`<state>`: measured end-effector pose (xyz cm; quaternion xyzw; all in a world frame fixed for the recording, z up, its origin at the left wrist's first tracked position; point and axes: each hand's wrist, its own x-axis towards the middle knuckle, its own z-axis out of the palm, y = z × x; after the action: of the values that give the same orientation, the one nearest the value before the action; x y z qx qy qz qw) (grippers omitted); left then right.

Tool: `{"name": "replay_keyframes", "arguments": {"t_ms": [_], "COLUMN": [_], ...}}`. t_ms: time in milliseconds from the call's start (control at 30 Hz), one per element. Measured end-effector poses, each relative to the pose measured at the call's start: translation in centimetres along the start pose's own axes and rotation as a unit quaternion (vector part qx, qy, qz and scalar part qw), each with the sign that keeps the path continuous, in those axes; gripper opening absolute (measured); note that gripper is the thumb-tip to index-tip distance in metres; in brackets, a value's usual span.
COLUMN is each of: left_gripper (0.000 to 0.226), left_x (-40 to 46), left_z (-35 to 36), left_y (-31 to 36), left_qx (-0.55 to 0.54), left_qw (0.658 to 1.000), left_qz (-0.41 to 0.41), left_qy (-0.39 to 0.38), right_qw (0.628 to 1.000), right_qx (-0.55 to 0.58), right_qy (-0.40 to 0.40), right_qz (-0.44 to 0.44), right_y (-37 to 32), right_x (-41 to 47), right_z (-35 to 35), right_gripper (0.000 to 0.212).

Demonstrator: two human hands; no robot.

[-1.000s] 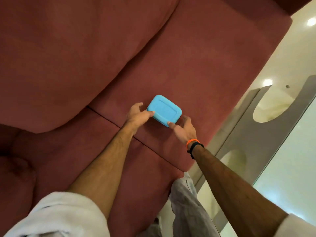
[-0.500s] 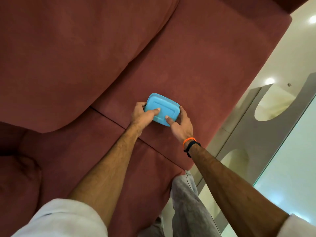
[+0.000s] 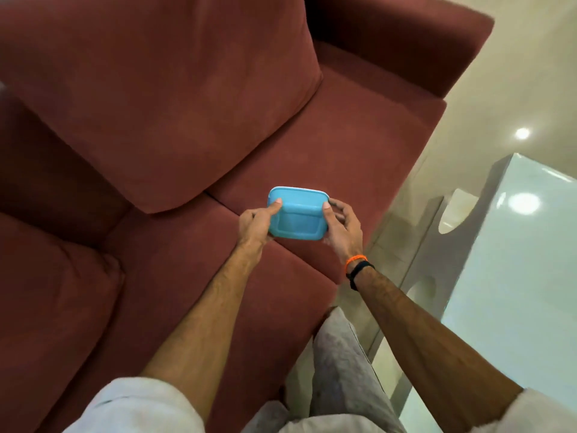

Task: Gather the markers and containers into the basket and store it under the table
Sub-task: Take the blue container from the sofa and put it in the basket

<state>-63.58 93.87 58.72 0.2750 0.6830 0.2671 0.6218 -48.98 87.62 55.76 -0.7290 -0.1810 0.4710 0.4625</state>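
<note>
Both hands share the grip on a blue lidded container: the left hand clamps its left edge with the thumb laid on the lid, and the right hand closes on its right edge, thumb on top and fingers curled beneath. The box is held roughly level, lid up, above the seat cushion of a red sofa, and appears clear of the fabric rather than resting on it. It hangs just in front of the seam between two seat cushions, below the big back cushion.

To the right of the sofa stands a pale glossy tabletop on a cut-out base, with bare floor between the two. An orange band and a black band circle the right wrist.

As for progress, one container appears to be picked up and in transit, and that is all that can be counted as done. No basket and no markers show anywhere in this view, so I cannot tell how many items are already gathered. Still to come, by my reading: dropping this box into the basket, collecting whatever remains, then sliding the basket under the table.
</note>
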Motion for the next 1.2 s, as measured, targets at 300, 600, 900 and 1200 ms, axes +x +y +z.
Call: {"name": "replay_keyframes", "arguments": {"t_ms": [300,600,900,1200], "left_gripper": [0.043,0.024,0.092,0.092], "left_x": [-17.2,-28.1,-37.5,-46.0], "left_z": [-7.6,-8.0,-1.5,5.9], "left_y": [-6.4,-13.8,-24.8,-32.4], "left_qx": [-0.06,-0.04,-0.035,0.041], "left_qw": [0.991,0.983,0.982,0.969], "left_qz": [0.088,0.116,0.153,0.165], "left_qy": [-0.077,-0.14,-0.108,-0.18], "right_qw": [0.989,0.98,0.977,0.985], "right_qx": [0.144,0.163,0.175,0.17], "right_qy": [-0.038,-0.107,-0.122,-0.041], "right_qz": [0.013,-0.026,-0.001,-0.003], "right_y": [3.4,6.0,12.4,18.5], "right_x": [-17.4,-27.4,-33.0,-38.5], "right_z": [-4.9,-13.0,-27.0,-40.7], "right_gripper": [0.047,0.037,0.024,0.031]}}
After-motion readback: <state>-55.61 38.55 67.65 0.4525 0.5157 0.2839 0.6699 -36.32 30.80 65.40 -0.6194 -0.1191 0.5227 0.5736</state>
